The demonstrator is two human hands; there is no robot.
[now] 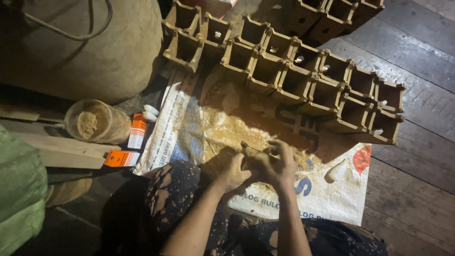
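My left hand (233,171) and my right hand (279,163) are pressed together around a small brown clay piece (250,152) over a woven plastic sack (189,128) spread on the floor. Most of the piece is hidden by my fingers, so I cannot tell its shape. Yellowish powder or sand (237,132) is scattered on the sack just beyond my hands. Two rows of square open brown clay boxes (294,80) stand along the sack's far edge, some with small white bits inside.
A clear plastic jar (97,122) with tan powder lies at left, next to two orange and white small boxes (136,132). A large round sack (85,47) sits at upper left, green cloth (19,189) at far left. A white cone-shaped object (337,170) lies on the sack's right. Wooden floorboards (417,118) run to the right.
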